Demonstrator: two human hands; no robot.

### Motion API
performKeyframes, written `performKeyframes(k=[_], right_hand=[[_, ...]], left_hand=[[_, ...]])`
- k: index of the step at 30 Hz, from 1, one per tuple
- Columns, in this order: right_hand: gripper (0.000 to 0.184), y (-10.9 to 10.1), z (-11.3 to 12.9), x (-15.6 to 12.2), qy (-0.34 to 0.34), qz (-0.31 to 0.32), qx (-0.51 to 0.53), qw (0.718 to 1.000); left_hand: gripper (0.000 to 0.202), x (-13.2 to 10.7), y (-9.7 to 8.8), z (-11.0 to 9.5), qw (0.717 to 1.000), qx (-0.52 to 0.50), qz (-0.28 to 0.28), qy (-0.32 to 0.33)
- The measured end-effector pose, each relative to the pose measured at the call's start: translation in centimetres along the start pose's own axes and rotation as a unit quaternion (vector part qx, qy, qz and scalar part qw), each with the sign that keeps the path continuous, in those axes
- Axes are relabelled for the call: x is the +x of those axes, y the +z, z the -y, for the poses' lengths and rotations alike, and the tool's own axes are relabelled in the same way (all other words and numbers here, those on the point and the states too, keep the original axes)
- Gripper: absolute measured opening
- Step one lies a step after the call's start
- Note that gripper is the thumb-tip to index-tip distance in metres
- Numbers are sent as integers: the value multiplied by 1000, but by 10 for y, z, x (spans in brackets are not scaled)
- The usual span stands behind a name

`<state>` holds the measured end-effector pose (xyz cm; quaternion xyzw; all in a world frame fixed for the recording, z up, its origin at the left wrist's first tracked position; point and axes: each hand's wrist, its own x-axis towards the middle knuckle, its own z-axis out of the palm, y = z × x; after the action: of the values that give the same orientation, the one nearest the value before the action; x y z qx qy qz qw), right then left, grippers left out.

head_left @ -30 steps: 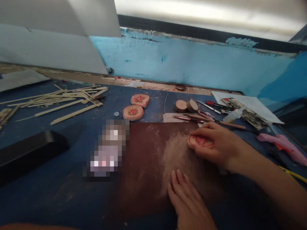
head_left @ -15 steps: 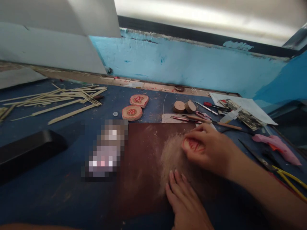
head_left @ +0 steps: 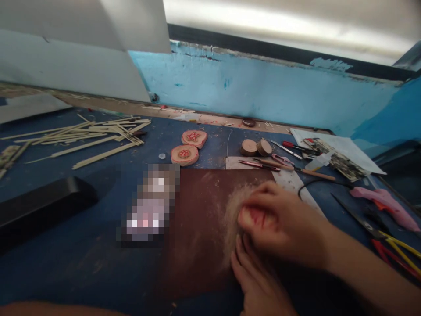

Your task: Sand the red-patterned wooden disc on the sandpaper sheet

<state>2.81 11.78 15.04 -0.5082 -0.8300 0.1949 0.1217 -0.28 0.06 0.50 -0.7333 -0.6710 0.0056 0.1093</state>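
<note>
Between the bent fingers of my right hand (head_left: pixel 279 215) is a small wood slice (head_left: pixel 251 218) with red marks on its face and rim. It is held low over a reddish-brown sheet that looks like sandpaper (head_left: pixel 200 206); the contact underneath is hidden. Pale dust (head_left: pixel 232 219) lies on the sheet around the slice. My left hand (head_left: pixel 259 276) rests flat on the sheet's near right part, fingers stretched out, just below my right hand. Beyond the sheet lie two wood slices, one with a red star (head_left: pixel 194 137), the other with a red flower shape (head_left: pixel 184 154).
Wooden sticks (head_left: pixel 108 134) are heaped at the left. A black object (head_left: pixel 49 202) and a blurred-out item (head_left: pixel 149 206) lie nearer. Farther right are plain wood slices (head_left: pixel 249 147), pens and carving tools (head_left: pixel 263 164), a pink glue gun (head_left: pixel 383 202) and yellow-and-red-handled scissors (head_left: pixel 378 235).
My right hand has moved left and slightly down over the sheet with the wood slice, closer to my left hand. My left hand stays flat on the sheet.
</note>
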Motion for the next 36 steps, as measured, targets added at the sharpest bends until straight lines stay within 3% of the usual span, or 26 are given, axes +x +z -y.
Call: performKeyframes(k=[3, 6, 8, 10, 12, 16, 18, 20, 22, 25, 26, 29, 31, 33, 36], right_hand=[[24, 7, 28, -11, -33, 75, 71, 994], [23, -1, 4, 2, 2, 28, 17, 999], [29, -8, -21, 12, 53, -42, -49, 997], [32, -11, -29, 14, 74, -44, -85, 993], [27, -7, -16, 7, 60, -32, -83, 994], [20, 2, 14, -8, -37, 53, 12, 998], [22, -1, 3, -3, -13, 24, -17, 999], [26, -8, -17, 6, 50, -42, -75, 995], [30, -12, -27, 11, 70, -55, -96, 991], [21, -6, -9, 2, 21, -29, -53, 998], [19, -2, 0, -3, -9, 6, -13, 1000], [23, 2, 10, -8, -51, 47, 39, 997], [23, -1, -6, 0, -22, 8, -4, 1000], [29, -6, -25, 9, 41, -70, -76, 994], [31, -4, -23, 9, 47, -78, -85, 992]], left_hand=[[38, -2, 5, -2, 999, -12, -9, 39], [45, -1, 2, -7, 1000, -6, 15, -19], [56, 0, -1, -9, 997, -10, 25, -68], [59, 0, -3, -5, 995, -11, 17, -97], [56, -2, -3, 4, 997, -18, -24, -66], [41, -9, -1, 20, 990, -51, -106, 77], [45, -9, -2, 17, 995, -40, -81, 44], [57, -6, -3, 7, 998, -16, -33, -44], [65, -3, -2, -2, 996, -7, -3, -88], [62, -3, 2, -6, 998, -21, -9, -54], [56, -3, 4, -5, 999, -28, -22, -26], [46, -5, 4, -2, 998, -34, -42, 21], [56, -4, 0, -2, 999, -21, -23, -26], [68, -3, -5, -3, 997, -9, -13, -82], [68, -4, -9, -1, 995, -7, -23, -92]])
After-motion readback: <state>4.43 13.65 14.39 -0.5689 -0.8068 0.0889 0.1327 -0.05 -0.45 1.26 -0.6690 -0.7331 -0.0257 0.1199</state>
